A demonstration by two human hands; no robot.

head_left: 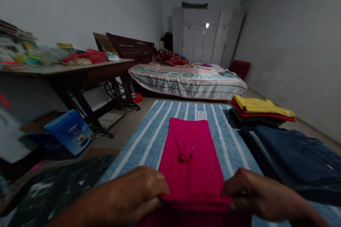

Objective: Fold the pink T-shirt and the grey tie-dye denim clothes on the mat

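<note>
A bright pink garment lies lengthwise on the blue-and-white striped cloth, its far end narrow and flat. A small bunched fold shows near its middle. My left hand pinches the left side of the near edge. On the right side of that edge, my right hand is closed on the fabric as well. Between the hands the edge is raised and stretched into a straight fold. The part nearest me runs out of the bottom of the view, so the garment's kind is unclear.
At right are folded jeans and a stack topped by a yellow garment. A cluttered sewing-machine table stands at left, with a blue box below. Behind are a bed and a wardrobe.
</note>
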